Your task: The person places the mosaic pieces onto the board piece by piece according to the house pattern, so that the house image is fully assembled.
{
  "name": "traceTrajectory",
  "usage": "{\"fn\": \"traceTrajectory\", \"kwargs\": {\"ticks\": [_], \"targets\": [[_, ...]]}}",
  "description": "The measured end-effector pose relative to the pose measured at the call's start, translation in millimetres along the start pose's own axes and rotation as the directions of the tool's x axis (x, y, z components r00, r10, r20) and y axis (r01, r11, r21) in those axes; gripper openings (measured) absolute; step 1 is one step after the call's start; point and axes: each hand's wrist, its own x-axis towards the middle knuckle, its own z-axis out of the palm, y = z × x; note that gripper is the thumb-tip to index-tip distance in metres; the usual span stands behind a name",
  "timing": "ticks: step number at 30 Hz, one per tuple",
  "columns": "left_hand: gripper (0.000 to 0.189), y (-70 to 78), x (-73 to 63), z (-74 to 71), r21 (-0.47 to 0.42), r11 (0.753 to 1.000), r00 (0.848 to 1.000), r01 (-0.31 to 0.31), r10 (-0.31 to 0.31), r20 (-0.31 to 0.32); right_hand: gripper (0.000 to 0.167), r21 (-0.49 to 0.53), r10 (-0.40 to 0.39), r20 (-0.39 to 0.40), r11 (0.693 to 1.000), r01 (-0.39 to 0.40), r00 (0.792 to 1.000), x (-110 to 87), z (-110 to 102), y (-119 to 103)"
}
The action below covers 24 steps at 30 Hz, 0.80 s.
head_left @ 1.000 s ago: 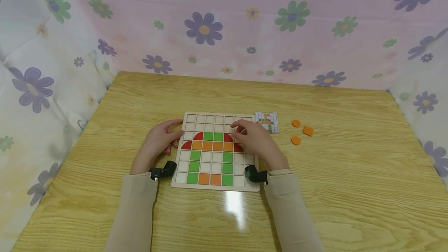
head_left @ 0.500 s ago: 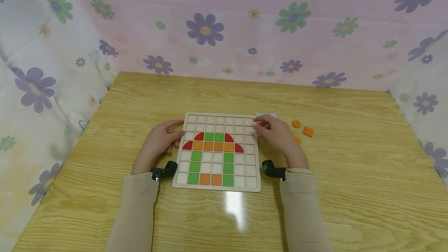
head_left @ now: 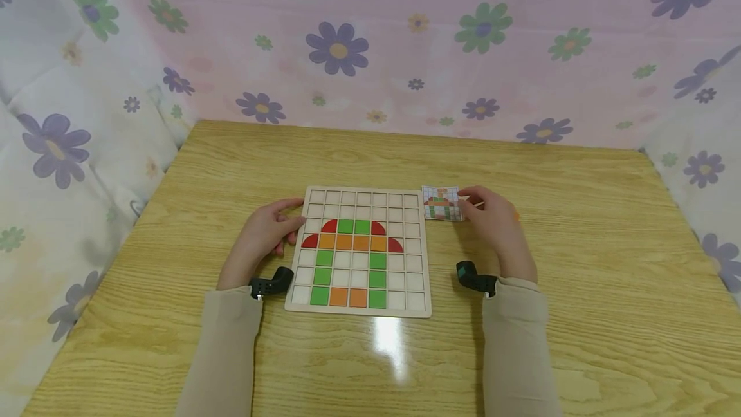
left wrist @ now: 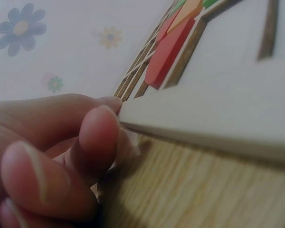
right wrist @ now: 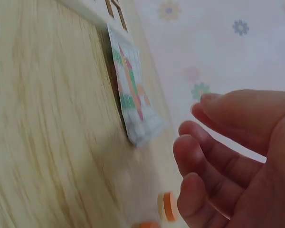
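My left hand [head_left: 263,233] touches the left rim of a wooden grid board [head_left: 417,311] with its fingertips. Close up in the left wrist view, those fingertips [left wrist: 102,121] meet the board's side. Red quarter-circles [head_left: 395,246], green squares [head_left: 320,296] and orange squares [head_left: 357,298] fill some cells in a mushroom-like pattern. My right hand [head_left: 494,224] hovers at the right end of a small pattern card [head_left: 441,203], loosely bent and holding nothing. Beneath its fingers in the right wrist view lies an orange disc [right wrist: 168,206].
The card lies against the board's upper right corner. An orange piece [head_left: 516,216] peeks out beyond my right hand, which hides the other loose pieces in the head view. A flowered cloth [head_left: 393,50] hangs behind the wooden table [head_left: 608,262].
My right hand has moved right, off the board and across the card, to the card's right end. The left hand stays at the rim. The pieces on the board stay put.
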Motion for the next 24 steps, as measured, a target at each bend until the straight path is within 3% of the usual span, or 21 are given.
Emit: {"fn": "traceTrajectory", "kwargs": {"ticks": [16,24], "targets": [[0.044,-2.4,-3.0,-0.2,-0.007,1.0,1.0,0.006,-0.006,0.006,0.036,-0.025,0.117,-0.179,0.992,-0.123,0.977,-10.0,-13,27],[0.044,-0.8,-1.0,-0.1,-0.005,1.0,1.0,0.0,0.0,0.001,0.038,-0.051,0.16,-0.19,0.984,-0.172,0.969,-9.4,-20,35]]}}
